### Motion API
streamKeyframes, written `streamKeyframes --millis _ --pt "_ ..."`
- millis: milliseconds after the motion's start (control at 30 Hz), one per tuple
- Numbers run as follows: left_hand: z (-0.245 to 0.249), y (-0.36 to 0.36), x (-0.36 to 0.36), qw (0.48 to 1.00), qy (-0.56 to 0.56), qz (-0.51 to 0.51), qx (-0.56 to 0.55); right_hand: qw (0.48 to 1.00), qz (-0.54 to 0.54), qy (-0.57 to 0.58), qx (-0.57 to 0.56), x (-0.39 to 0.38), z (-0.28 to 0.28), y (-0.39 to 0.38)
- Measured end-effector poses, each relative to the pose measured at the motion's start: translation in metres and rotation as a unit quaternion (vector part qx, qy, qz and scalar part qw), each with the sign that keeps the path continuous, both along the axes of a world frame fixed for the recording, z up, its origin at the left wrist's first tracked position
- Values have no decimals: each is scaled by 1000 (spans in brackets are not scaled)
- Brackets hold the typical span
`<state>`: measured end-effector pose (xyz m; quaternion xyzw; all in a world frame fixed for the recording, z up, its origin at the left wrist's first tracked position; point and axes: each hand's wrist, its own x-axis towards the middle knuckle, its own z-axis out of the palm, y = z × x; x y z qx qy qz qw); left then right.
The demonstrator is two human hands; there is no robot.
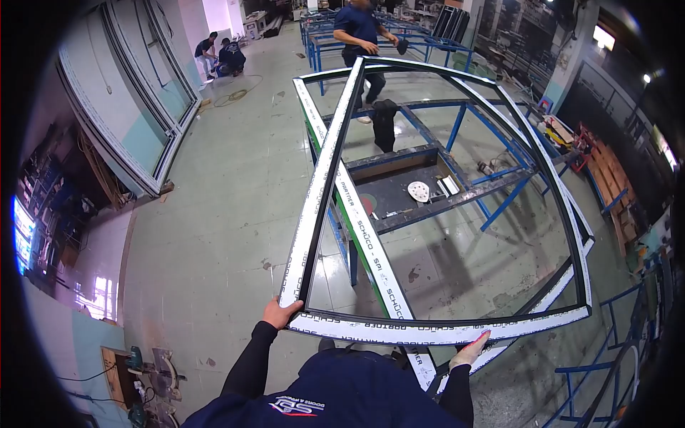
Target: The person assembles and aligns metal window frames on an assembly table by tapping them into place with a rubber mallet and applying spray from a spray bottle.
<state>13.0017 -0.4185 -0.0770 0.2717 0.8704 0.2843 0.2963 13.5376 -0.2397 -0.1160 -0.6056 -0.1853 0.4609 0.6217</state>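
A window frame [325, 191], black with white printed protective film, spans the middle of the view, tilted across a second frame. My left hand [282, 313] is closed around its near left corner, thumb on top. Along the near rail, my right hand [469, 352] grips from below, right of the middle; something red shows at its fingertips, too small to name. Under it lies the second filmed frame [365, 239], with a green edge, at a different angle on a blue steel workbench [457, 127].
A co-worker [360, 32] stands beyond the frames. Two people [230, 57] crouch at far left. Large filmed frames [143, 93] lean on the left wall. A miter saw [163, 374] sits lower left; blue stands [585, 378] are lower right. The bench tray holds a white disc [419, 191].
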Motion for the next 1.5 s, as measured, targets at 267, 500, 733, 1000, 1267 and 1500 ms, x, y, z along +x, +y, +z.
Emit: streamKeyframes --millis 267,500,733,1000,1267,1500 --pt "-35 -17 -9 998 -12 54 24 986 16 161 32 3 4 1" --pt "-36 -67 39 792 -473 318 221 945 63 315 64 48 2 31" --pt "-46 -59 51 743 -483 335 320 939 62 338 27 56 -1 40" --pt "-33 -52 56 748 -462 359 314 947 67 308 -58 72 -21 53" --pt "11 -41 24 788 -361 372 333 946 69 298 -109 34 28 47" --pt "63 -30 -94 811 -272 314 412 945 76 293 -124 -86 106 30"
